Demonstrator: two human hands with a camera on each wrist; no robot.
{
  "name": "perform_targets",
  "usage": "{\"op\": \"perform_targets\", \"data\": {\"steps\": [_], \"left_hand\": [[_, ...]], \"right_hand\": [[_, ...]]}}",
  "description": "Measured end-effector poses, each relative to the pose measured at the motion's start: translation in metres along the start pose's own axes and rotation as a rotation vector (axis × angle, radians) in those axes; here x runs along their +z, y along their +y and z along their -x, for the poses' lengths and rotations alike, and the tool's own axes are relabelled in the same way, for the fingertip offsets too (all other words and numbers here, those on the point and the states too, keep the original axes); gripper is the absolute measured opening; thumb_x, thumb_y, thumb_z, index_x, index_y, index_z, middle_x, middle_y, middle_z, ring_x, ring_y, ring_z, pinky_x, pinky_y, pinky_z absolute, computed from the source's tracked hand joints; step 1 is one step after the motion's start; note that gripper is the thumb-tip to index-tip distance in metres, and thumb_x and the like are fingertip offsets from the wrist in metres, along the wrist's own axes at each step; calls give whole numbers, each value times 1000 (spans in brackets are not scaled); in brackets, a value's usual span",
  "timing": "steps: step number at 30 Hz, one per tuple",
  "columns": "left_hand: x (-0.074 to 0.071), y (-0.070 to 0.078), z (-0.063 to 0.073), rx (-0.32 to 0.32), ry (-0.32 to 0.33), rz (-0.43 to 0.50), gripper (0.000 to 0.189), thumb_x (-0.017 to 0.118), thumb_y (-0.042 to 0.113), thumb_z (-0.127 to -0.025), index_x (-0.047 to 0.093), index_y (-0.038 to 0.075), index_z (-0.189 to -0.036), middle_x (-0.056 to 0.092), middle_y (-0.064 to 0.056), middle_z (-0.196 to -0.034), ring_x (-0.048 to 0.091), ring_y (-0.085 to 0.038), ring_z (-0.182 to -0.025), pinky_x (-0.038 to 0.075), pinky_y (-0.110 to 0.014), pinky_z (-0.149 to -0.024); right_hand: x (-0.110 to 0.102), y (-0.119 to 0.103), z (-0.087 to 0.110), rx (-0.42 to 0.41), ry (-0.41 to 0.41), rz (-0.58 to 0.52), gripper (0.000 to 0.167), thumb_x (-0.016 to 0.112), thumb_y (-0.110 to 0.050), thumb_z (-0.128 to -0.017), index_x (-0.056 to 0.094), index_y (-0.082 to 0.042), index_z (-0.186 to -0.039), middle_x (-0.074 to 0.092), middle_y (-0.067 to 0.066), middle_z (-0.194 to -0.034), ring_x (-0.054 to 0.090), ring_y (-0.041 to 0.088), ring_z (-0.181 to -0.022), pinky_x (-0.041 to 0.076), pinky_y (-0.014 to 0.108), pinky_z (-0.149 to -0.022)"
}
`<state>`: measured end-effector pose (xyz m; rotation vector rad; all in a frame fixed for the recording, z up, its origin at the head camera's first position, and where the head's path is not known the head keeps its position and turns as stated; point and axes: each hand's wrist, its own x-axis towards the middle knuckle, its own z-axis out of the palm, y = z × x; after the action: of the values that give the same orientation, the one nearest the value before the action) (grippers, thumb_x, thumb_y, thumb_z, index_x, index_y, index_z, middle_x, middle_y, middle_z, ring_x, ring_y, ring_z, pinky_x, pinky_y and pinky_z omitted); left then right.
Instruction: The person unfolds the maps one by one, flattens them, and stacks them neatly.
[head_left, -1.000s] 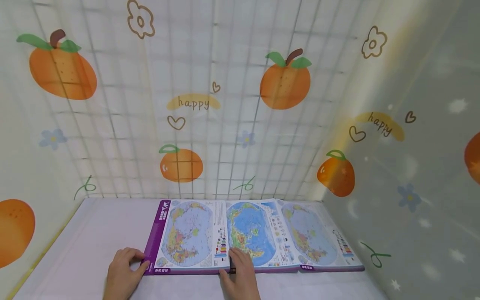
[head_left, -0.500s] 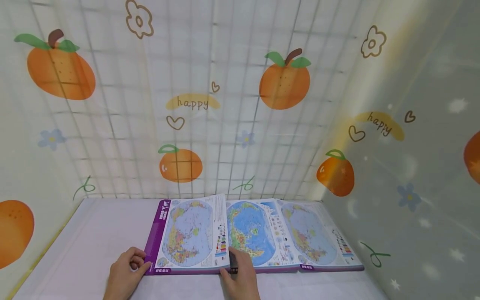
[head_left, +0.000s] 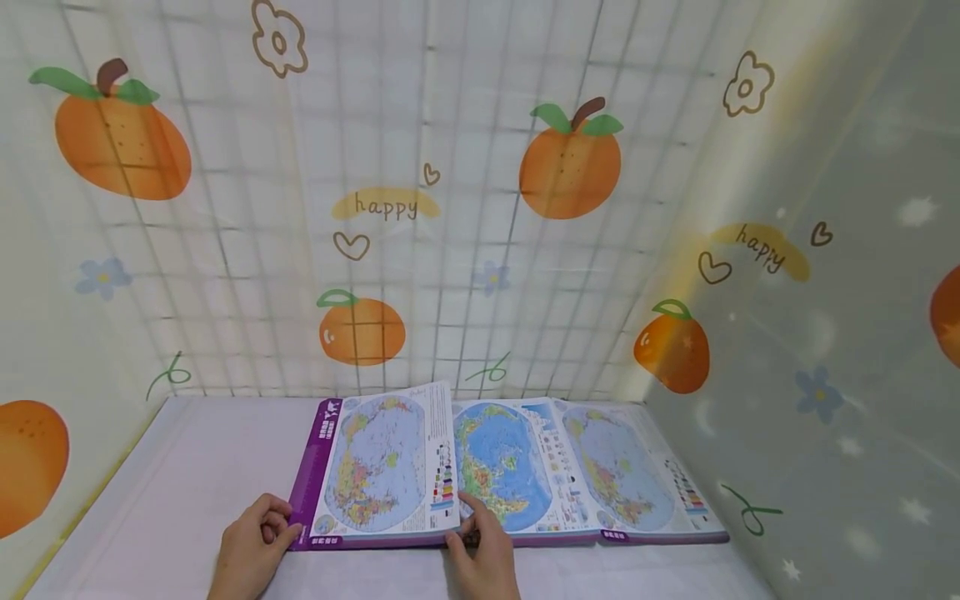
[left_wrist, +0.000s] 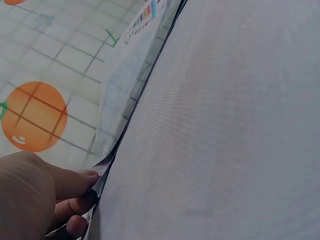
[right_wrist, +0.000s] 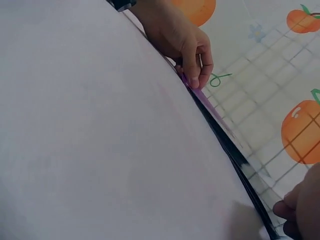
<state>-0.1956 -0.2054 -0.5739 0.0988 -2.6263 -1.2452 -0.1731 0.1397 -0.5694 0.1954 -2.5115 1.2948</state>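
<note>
A folded world map (head_left: 378, 467) with a purple left border lies along the back of the white table, showing several map panels side by side. At its near left corner my left hand (head_left: 251, 546) pinches the purple border (head_left: 306, 492) between thumb and fingers; the left wrist view shows the left thumb (left_wrist: 75, 184) over the edge. My right hand (head_left: 486, 554) holds the near right corner of the left panel, thumb in front and index finger behind. That panel is tilted up on its right side, overlapping the blue middle panel (head_left: 517, 467).
The white table (head_left: 210, 450) extends left of the map and in front of it. A pale curtain (head_left: 465, 275) printed with oranges hangs over a wire grid right behind the map. On the right, a grey-looking curtain side (head_left: 840, 333) stands close to the map's right end.
The left panel's right side has risen from lying nearly flat, its far right corner now higher. My right fingers have shifted slightly at its edge. My left hand stays at the purple border.
</note>
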Motion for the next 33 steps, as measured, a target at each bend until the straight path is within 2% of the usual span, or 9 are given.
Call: {"op": "perform_targets", "data": {"steps": [6, 14, 20, 26, 33], "left_hand": [[1, 0, 0, -7, -8, 17, 22, 82, 8, -89, 66, 8, -104, 62, 4, -76, 50, -10, -71, 41, -22, -65], [0, 4, 1, -23, -15, 15, 23, 82, 8, -89, 66, 8, -104, 62, 4, -76, 50, -11, -72, 41, -22, -65], [0, 4, 1, -15, -2, 11, 22, 83, 8, -88, 67, 8, -103, 62, 5, -75, 50, -10, -71, 40, -22, -65], [0, 3, 0, -41, -19, -2, 21, 83, 9, -89, 67, 8, -103, 62, 3, -76, 51, -12, -73, 41, -22, -65], [0, 1, 0, -57, -28, 1, 22, 82, 9, -90, 66, 7, -104, 61, 2, -76, 51, -13, -73, 40, -22, -64]], "right_hand": [[-6, -2, -2, 13, 21, 23, 55, 79, -7, -92, 60, -11, -143, 55, -9, -82, 55, 0, -75, 52, 24, -70], [-20, 5, -8, -25, 88, 22, 51, 75, -5, -96, 61, -13, -144, 57, -10, -79, 61, 2, -74, 58, 31, -77], [-31, 10, -11, -1, 127, 65, 51, 74, -4, -95, 62, -15, -143, 54, -11, -79, 60, 2, -78, 57, 32, -79], [-43, 16, -12, 54, 157, 97, 49, 74, -5, -95, 63, -17, -142, 55, -10, -81, 62, 5, -83, 58, 35, -82], [-55, 28, -13, 63, 213, 137, 50, 76, -3, -93, 65, -16, -140, 56, -9, -80, 60, 4, -80, 58, 35, -81]]}}
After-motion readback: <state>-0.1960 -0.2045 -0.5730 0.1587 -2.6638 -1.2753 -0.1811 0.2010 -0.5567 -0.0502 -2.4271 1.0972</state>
